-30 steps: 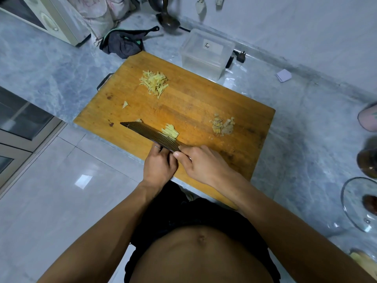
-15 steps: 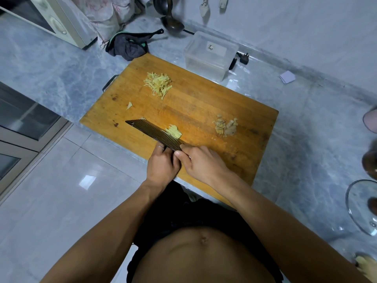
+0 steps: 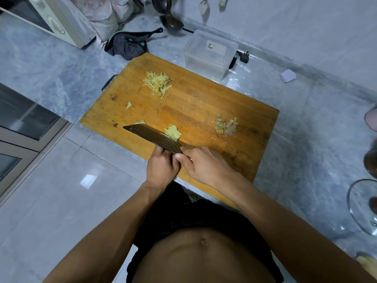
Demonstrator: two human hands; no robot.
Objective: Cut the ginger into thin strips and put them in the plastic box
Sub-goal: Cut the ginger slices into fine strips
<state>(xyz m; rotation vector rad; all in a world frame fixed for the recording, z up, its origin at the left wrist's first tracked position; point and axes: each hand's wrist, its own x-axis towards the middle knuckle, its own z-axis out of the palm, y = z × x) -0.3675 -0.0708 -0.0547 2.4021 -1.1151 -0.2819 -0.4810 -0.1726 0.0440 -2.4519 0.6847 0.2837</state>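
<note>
On the board (image 3: pixel 204 111), the left hand (image 3: pixel 162 169) grips the knife (image 3: pixel 152 135); the right hand (image 3: pixel 204 164), fingers curled, touches the blade. Slice the ginger (image 3: pixel 173 131) in thin, even strokes.

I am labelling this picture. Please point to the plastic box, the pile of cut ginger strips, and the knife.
plastic box (image 3: pixel 206 58): head view, front wall.
pile of cut ginger strips (image 3: pixel 157 82): head view, middle of pile.
knife (image 3: pixel 151 133): head view, flat of blade.

Home kitchen, marble counter (image 3: pixel 61 74), wooden cutting board (image 3: pixel 204 111), ladle (image 3: pixel 170 21), microwave (image 3: pixel 51 19)
</note>
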